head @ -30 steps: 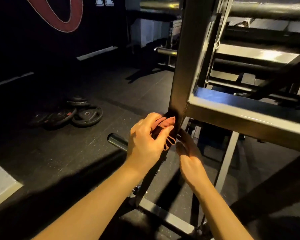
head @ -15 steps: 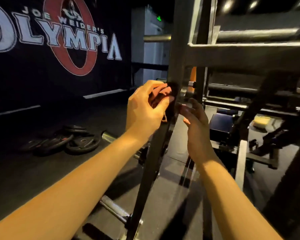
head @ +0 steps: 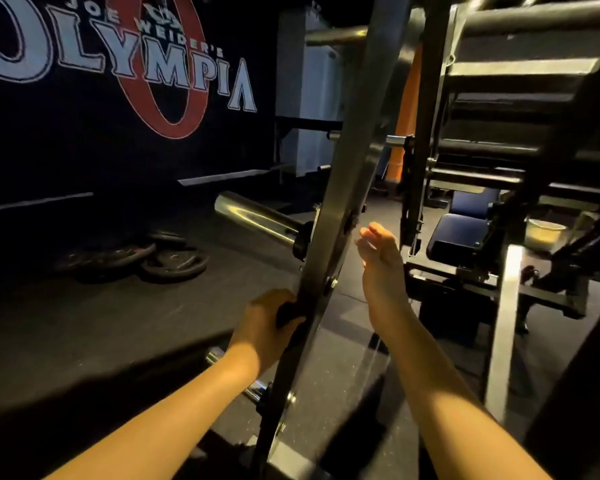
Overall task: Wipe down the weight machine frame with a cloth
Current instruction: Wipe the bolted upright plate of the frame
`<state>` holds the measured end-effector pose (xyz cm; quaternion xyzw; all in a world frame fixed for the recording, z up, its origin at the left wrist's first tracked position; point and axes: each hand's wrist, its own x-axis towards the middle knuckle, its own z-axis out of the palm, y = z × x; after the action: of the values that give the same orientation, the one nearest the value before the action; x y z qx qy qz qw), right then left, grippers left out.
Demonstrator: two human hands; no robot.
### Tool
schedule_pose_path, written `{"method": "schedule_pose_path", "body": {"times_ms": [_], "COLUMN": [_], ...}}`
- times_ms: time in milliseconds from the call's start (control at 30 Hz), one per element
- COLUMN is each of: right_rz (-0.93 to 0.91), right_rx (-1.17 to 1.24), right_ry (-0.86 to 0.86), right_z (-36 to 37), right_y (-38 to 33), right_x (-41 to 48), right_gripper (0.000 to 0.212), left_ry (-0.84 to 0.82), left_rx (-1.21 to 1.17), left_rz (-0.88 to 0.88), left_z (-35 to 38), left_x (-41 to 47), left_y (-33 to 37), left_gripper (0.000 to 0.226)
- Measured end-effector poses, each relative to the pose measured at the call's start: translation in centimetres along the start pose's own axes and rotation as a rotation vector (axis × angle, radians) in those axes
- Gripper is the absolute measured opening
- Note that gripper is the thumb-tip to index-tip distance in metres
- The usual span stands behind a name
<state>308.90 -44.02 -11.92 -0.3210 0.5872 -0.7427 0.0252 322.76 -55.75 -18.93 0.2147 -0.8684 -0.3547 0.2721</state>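
A slanted metal post of the weight machine frame [head: 347, 188] runs from top centre down to the floor. My left hand [head: 267, 323] grips the cloth [head: 286, 315], which looks dark here, and presses it against the left side of the post low down. My right hand [head: 378, 252] hovers just right of the post, fingers loosely extended, holding nothing and apart from the metal.
A chrome plate-loading sleeve [head: 257, 220] sticks out left from the post, a smaller one [head: 222, 358] lower down. Weight plates [head: 160, 258] lie on the dark rubber floor at left. A padded seat [head: 458, 233] and more frame bars fill the right.
My left hand slid the cloth down the post from up near the crossbar to low down. My right hand let go of the post and now hangs free beside it.
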Motion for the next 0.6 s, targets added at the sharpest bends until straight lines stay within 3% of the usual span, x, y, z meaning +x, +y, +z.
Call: {"method": "schedule_pose_path", "body": {"times_ms": [67, 133, 200, 267, 367, 467, 600], "right_rz": [0.038, 0.089, 0.2, 0.269, 0.253, 0.125, 0.019], "right_rx": [-0.07, -0.145, -0.157, -0.073, 0.053, 0.084, 0.062], "right_ry": [0.036, 0.02, -0.065, -0.151, -0.149, -0.066, 0.018], "right_z": [-0.3, -0.9, -1.2, -1.2, -1.1, -1.3, -1.0], "right_y": [2.1, 2.9, 2.5, 0.9, -2.5, -5.3, -8.9], "right_x": [-2.4, -4.7, -6.3, -7.1, -6.9, -6.3, -4.5], "right_gripper": [0.029, 0.02, 0.015, 0.014, 0.017, 0.036, 0.032], "left_ry": [-0.075, 0.06, 0.242, 0.282, 0.249, 0.176, 0.048], "left_rx": [-0.008, -0.16, -0.275, -0.279, -0.36, -0.488, -0.532], "left_rz": [-0.072, -0.066, 0.059, 0.156, 0.204, 0.2, 0.371], "left_z": [-0.6, -1.6, -2.5, -3.2, -3.9, -5.0, -6.4], "left_x": [-0.8, -1.0, -0.9, -0.7, -0.2, 0.5, 1.8], "left_y": [-0.8, -0.4, 1.2, 3.7, 7.2, 9.8, 13.6], "left_gripper": [0.021, 0.02, 0.026, 0.029, 0.033, 0.034, 0.033]}}
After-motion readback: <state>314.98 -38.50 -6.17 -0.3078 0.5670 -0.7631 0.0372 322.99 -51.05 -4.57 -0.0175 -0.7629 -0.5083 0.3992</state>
